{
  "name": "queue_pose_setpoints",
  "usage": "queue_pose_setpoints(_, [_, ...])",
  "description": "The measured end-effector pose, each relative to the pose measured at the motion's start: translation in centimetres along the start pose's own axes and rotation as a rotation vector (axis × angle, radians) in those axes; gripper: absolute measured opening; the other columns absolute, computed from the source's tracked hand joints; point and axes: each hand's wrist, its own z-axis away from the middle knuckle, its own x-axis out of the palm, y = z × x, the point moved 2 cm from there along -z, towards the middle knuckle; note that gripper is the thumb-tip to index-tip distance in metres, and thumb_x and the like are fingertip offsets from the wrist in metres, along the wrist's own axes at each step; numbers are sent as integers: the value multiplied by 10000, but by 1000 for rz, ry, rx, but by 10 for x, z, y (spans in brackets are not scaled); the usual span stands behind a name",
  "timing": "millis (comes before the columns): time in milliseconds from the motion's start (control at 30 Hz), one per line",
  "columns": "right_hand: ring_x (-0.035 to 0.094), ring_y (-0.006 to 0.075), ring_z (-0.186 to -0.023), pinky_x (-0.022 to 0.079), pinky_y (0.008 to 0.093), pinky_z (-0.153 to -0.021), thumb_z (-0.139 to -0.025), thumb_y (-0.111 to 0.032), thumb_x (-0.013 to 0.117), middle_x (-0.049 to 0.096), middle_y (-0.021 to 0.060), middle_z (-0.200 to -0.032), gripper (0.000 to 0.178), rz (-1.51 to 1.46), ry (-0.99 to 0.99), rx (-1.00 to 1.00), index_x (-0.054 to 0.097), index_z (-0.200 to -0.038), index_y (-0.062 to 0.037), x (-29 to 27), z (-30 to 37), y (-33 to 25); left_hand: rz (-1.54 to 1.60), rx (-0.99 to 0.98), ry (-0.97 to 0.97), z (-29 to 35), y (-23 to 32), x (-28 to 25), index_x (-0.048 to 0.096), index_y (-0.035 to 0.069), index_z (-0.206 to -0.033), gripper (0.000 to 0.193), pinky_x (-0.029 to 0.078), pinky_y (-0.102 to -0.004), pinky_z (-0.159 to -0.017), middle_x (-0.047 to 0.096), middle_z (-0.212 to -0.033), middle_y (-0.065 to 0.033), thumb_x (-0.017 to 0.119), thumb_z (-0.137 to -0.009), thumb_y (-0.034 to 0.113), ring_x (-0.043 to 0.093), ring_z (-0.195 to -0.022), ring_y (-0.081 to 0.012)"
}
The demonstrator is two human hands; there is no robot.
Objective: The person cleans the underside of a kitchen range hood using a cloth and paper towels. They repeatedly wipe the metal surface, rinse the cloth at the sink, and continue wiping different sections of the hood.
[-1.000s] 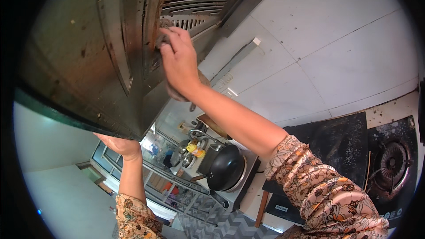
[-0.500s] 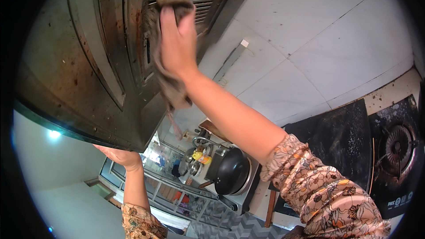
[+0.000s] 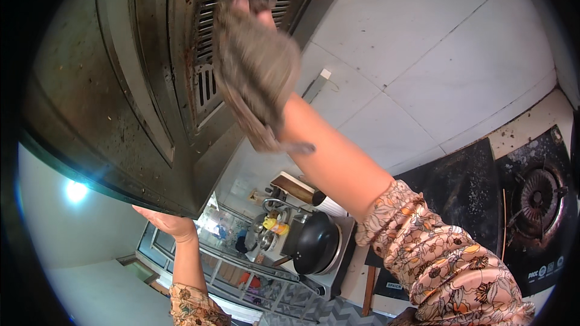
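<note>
A grimy metal range hood (image 3: 78, 108) fills the upper left, its slotted filter grille (image 3: 211, 30) streaked brown. My right hand (image 3: 257, 11) is up at the grille, closed on a brown-grey rag (image 3: 257, 66). The rag is blurred by motion. It drapes over most of the hand and wrist, and a loose end hangs across the forearm. My left hand (image 3: 168, 222) lies stretched against the lower outer edge of the hood, holding nothing that I can see. Its fingertips are partly hidden behind that edge.
Below right is a black gas stove with a round burner (image 3: 538, 196) and a dark flat panel (image 3: 453, 193). A black wok (image 3: 317, 241) sits farther left, near a yellow bottle (image 3: 276, 225) and a sink area. White wall tiles (image 3: 423, 54) stand behind. A metal railing (image 3: 241, 265) runs below.
My right hand and the rag have moved slightly up and right along the grille. The rag has swung over the back of the hand. My left hand stays at the hood's edge.
</note>
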Motion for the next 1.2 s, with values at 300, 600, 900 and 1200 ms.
queue_pose_setpoints(300, [564, 261, -705, 458, 332, -640, -808, -139, 497, 564, 112, -771, 177, 1301, 335, -111, 521, -968, -67, -75, 33, 52, -434, 333, -82, -14, -2, 16, 412, -84, -1165, 452, 295, -388, -941, 414, -1181, -228, 314, -891, 263, 421, -1062, -338])
queue_pose_setpoints(600, [552, 322, -733, 440, 352, -682, -789, -121, 501, 575, 177, -802, 262, 1618, 381, -823, 488, -1018, 7, 3, -45, -4, -218, 127, -85, -5, 8, 10, 386, -87, -1154, 451, 286, -375, -943, 419, -1139, -219, 298, -892, 270, 420, -1039, -325])
queue_pose_setpoints(900, [533, 345, -939, 436, 365, -813, -703, -6, 498, 560, 162, -997, 349, 1780, 233, -209, 496, -1052, -15, -47, 22, 28, -461, 405, -87, -9, 1, 12, 387, -93, -1176, 401, 291, -394, -942, 408, -1165, -231, 351, -885, 180, 417, -1043, -348])
queue_pose_setpoints(1200, [518, 237, -821, 412, 330, -750, -860, -157, 453, 514, 81, -897, 206, 1480, 335, -828, 483, -1037, -57, -10, -34, 26, -302, 197, -100, -4, 3, 6, 378, -96, -1173, 404, 298, -401, -937, 412, -1157, -236, 346, -881, 181, 422, -1033, -363])
